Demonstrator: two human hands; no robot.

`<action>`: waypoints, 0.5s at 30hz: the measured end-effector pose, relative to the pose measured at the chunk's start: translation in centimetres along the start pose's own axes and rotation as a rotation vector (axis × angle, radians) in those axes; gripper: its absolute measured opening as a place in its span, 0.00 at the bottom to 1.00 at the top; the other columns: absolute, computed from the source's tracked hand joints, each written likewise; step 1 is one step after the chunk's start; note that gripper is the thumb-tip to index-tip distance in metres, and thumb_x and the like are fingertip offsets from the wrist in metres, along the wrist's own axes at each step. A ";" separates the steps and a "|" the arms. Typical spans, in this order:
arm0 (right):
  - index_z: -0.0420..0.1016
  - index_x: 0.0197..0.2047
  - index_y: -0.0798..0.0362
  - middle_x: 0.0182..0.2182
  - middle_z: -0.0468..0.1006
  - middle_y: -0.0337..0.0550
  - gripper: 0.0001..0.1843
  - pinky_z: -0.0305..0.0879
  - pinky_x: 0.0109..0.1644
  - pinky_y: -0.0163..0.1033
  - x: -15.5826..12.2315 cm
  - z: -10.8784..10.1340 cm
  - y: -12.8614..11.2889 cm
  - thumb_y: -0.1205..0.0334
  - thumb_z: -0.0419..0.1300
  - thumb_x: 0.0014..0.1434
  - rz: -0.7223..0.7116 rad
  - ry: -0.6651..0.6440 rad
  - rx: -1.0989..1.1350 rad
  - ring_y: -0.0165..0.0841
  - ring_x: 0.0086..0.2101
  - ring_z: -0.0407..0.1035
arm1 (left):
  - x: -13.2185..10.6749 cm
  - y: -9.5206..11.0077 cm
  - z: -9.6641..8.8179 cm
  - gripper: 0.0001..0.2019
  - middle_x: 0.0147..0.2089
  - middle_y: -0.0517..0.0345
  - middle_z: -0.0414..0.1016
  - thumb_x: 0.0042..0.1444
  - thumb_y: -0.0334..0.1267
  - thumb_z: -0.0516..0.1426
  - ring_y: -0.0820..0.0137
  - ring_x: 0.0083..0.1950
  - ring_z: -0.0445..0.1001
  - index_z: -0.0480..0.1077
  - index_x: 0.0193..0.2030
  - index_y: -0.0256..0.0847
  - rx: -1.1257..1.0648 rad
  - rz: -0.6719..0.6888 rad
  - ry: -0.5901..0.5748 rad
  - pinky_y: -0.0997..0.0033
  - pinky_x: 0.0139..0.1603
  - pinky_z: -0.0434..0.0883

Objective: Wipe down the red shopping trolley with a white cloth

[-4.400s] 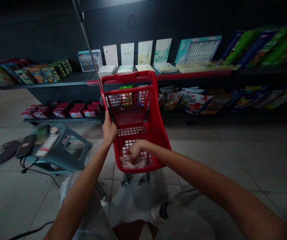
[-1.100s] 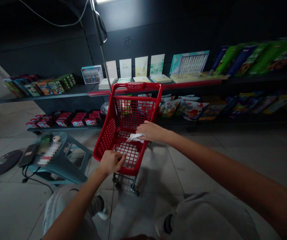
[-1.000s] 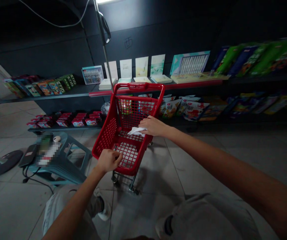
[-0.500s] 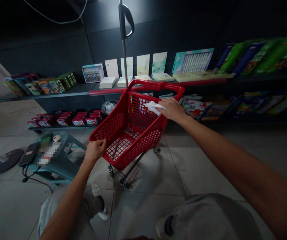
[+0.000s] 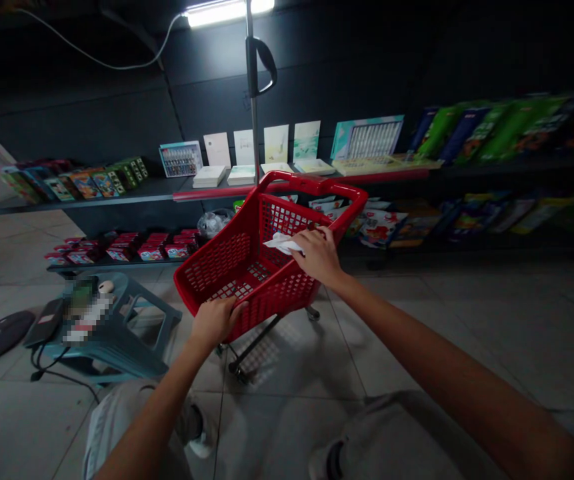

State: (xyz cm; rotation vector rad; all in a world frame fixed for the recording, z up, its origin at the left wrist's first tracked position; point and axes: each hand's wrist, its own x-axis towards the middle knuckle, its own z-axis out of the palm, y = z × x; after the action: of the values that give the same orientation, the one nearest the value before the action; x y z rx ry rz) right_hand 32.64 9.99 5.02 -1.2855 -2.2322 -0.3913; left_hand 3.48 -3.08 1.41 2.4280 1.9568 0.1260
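Observation:
A small red plastic shopping cart (image 5: 227,263) on wheels stands on the tiled floor in front of me, turned so its handle points to the far right. My left hand (image 5: 215,320) is closed over the cart's near rim. My right hand (image 5: 319,253) is closed on a crumpled white cloth (image 5: 281,244) and presses it against the inside of the cart's right wall, just below the rim. The basket's mesh bottom shows nothing inside.
A teal plastic stool (image 5: 117,327) with a phone and small items stands to the left, cables trailing on the floor. Dark shelves (image 5: 131,190) of boxes, cards and snack bags run along the back wall. A metal pole (image 5: 254,120) rises behind the cart.
The cart has been swung round so its handle points right. My right hand with the cloth went from the basket's bottom up to the handle end, then down to the right wall.

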 end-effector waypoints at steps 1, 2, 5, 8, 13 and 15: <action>0.77 0.54 0.52 0.51 0.79 0.50 0.16 0.46 0.67 0.53 -0.4 -0.2 -0.4 0.58 0.52 0.71 -0.024 -0.016 0.021 0.44 0.51 0.68 | 0.2 -0.8 0.0 0.27 0.42 0.48 0.84 0.74 0.56 0.42 0.61 0.43 0.82 0.76 0.43 0.43 -0.001 -0.001 0.002 0.68 0.40 0.65; 0.76 0.56 0.52 0.53 0.79 0.50 0.16 0.46 0.67 0.53 -0.6 -0.5 -0.6 0.59 0.52 0.71 -0.054 -0.040 0.040 0.44 0.53 0.68 | 0.3 -1.6 0.0 0.26 0.43 0.48 0.84 0.74 0.56 0.43 0.61 0.44 0.81 0.76 0.44 0.44 -0.004 -0.002 0.005 0.68 0.39 0.65; 0.76 0.58 0.51 0.56 0.78 0.50 0.18 0.47 0.67 0.53 -0.2 -1.4 0.5 0.61 0.53 0.70 -0.182 -0.134 0.067 0.44 0.55 0.66 | 0.7 -3.8 -0.2 0.25 0.44 0.49 0.84 0.73 0.57 0.45 0.62 0.44 0.81 0.77 0.43 0.44 -0.023 0.014 0.001 0.70 0.38 0.63; 0.77 0.56 0.51 0.54 0.79 0.49 0.18 0.45 0.69 0.54 0.8 -2.5 3.7 0.63 0.53 0.68 -0.269 -0.160 0.034 0.45 0.57 0.64 | 1.1 -5.1 -0.3 0.24 0.43 0.50 0.83 0.73 0.56 0.46 0.64 0.43 0.80 0.76 0.40 0.43 -0.050 0.050 -0.007 0.71 0.38 0.62; 0.76 0.58 0.52 0.56 0.77 0.53 0.21 0.51 0.66 0.58 0.4 -3.9 8.7 0.63 0.53 0.65 -0.019 0.067 -0.042 0.49 0.57 0.62 | 1.4 -5.6 -0.5 0.24 0.39 0.51 0.83 0.73 0.56 0.47 0.64 0.41 0.79 0.76 0.38 0.43 -0.065 0.061 0.008 0.70 0.38 0.62; 0.76 0.59 0.54 0.57 0.76 0.56 0.23 0.54 0.63 0.59 -0.5 -3.7 8.8 0.63 0.53 0.64 0.137 0.200 -0.067 0.52 0.57 0.61 | 1.5 -5.6 -0.5 0.25 0.39 0.51 0.83 0.73 0.56 0.47 0.64 0.40 0.79 0.77 0.37 0.43 -0.058 0.056 0.014 0.70 0.37 0.61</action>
State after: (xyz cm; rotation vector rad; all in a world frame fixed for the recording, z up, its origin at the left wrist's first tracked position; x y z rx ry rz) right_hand 41.51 12.24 7.65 -1.3611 -1.9686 -0.5226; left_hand -1.70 -0.41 1.63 2.4528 1.8634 0.1977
